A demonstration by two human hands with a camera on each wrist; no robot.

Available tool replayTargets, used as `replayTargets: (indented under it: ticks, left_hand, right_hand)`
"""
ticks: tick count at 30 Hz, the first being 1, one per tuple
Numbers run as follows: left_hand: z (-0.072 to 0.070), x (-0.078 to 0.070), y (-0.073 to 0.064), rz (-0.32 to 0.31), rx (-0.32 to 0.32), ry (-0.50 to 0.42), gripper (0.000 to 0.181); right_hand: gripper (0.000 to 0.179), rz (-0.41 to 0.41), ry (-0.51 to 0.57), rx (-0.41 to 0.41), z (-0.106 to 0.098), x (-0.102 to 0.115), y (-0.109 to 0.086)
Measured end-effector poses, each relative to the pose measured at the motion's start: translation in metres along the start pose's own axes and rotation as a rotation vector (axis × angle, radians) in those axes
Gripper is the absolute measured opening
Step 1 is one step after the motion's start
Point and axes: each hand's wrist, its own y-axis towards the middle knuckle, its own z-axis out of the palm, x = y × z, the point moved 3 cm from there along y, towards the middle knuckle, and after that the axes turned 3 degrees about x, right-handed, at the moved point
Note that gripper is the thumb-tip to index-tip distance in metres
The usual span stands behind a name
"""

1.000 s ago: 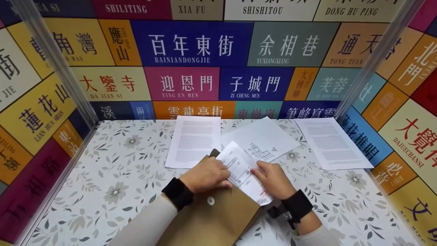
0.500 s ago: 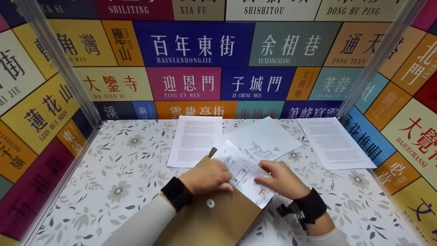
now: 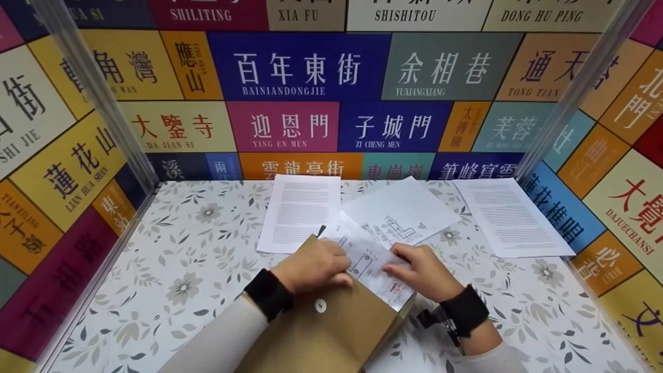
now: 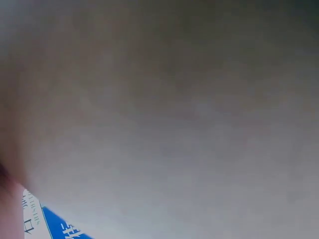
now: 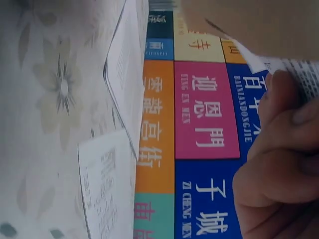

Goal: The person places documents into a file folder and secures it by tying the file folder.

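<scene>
A brown paper envelope [image 3: 331, 331] with a white round button lies tilted at the table's front. My left hand [image 3: 313, 267] grips it by the edge of its mouth. My right hand [image 3: 424, 272] pinches the right side of a white sheet [image 3: 375, 277] bearing a line drawing and a red stamp. The sheet's lower part is inside the mouth, behind the envelope's front edge. In the right wrist view, the curled fingers of my right hand [image 5: 279, 164] hold the printed sheet [image 5: 305, 74] beside the brown envelope [image 5: 259, 30]. A blurred surface fills most of the left wrist view.
Behind my hands lie a printed text page [image 3: 300, 207], a sheet with a drawing [image 3: 414, 207] and, at the right, another text page [image 3: 510, 217]. The flower-patterned table [image 3: 207, 259] is bounded by colourful sign-covered walls [image 3: 295, 67].
The stamped sheet has shifted slightly left, and its lower right corner has slipped in behind the envelope's edge. My right hand moved a little right; my left keeps its grip.
</scene>
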Motion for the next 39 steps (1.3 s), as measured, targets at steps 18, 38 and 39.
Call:
replayTargets:
  ticks: [18,38,39]
  left_hand:
    - [0.0,-0.002,0.001,0.035,0.017,0.087,0.062]
    - [0.008,-0.002,0.008,-0.033,0.058,0.118,0.049]
    - [0.009,-0.002,0.007,-0.035,0.056,0.119,0.048]
  right_hand:
    - [0.015,0.111,-0.089,-0.014,-0.009,-0.001,0.001]
    - [0.029,0.191,-0.403,-0.057,0.01,0.037,0.001]
    - [0.026,0.219,-0.352,-0.028,0.011,0.035,0.001]
